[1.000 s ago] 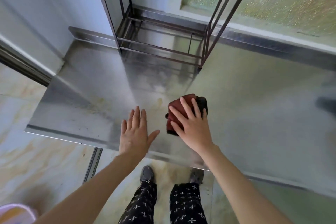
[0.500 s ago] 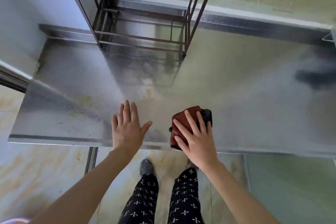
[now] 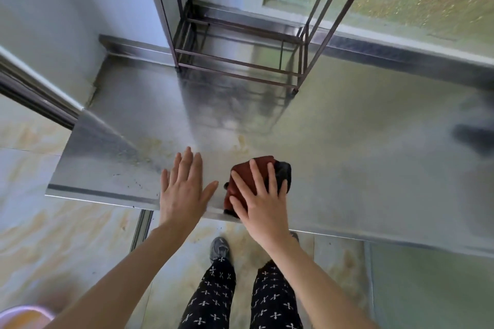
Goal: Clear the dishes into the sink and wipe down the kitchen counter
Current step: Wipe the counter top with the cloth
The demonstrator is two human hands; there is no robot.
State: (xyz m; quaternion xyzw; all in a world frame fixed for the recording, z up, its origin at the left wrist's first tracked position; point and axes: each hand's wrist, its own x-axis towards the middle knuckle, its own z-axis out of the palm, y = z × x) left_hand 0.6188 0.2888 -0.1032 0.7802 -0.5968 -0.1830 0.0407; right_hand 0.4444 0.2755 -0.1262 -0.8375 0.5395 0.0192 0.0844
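two bare hands lie on the brushed stainless-steel kitchen counter (image 3: 374, 168), both in front of the dark brown wire-frame rack (image 3: 240, 61) that stands at the counter's back. the left hand (image 3: 184, 189) is flat, fingers straight and close together, thumb out, in front of the rack's left half; it holds nothing. the right hand (image 3: 260, 203) presses down on a folded dark red and black cleaning cloth (image 3: 244, 172), fingers straight and spread over it, not curled round it. the cloth sits in front of the rack's right half, at the counter's near edge. the palm hides its near part, so whether it overhangs the edge cannot be told. the rack's top is cut off by the frame. far to the right of the rack, a dark blurred shape (image 3: 475, 136) on the steel is too smeared to name. yellowish stains mark the steel between rack and hands. below the counter, black trousers with a white pattern (image 3: 211, 299) and one grey shoe (image 3: 219, 248) show; the other foot is mostly hidden by the right forearm. a pink round rim (image 3: 24, 315) is cut off at the lower left corner.
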